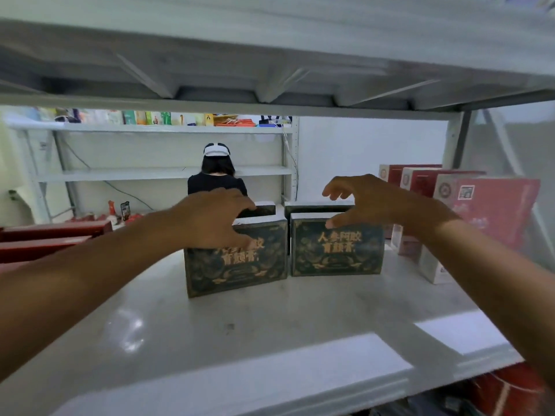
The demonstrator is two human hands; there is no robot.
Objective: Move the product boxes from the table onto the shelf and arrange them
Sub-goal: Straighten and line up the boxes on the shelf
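Both forearms reach from the bottom corners over the white shelf board (270, 331) toward two dark green boxes with gold lettering.

The left green box (237, 262) stands upright on the board, its printed face to the camera, a little nearer than the right green box (336, 250). The two stand side by side with only a narrow gap between them. Behind each one, the white top edge of another dark box (315, 207) is seen, so there seem to be two rows.

The left hand (216, 217) lies over the top left corner of the left green box. Its fingers are bent over the upper edge, the thumb comes down on the front face, and the grip looks closed on the box, though the fingertips behind are hidden.

The right hand (378, 202) is spread wide above the right green box. Its thumb tip touches or nearly touches the front top edge, I cannot tell which; the other fingers are curved in the air above the back row and hold nothing.

At the right, red and white boxes (492, 211) stand upright in a row, just beside the right wrist. At the left edge flat red boxes (51, 235) lie stacked. Through the open back of the shelf a person (216, 178) in a black top with a white headband is seen in front of another white rack (168, 172).
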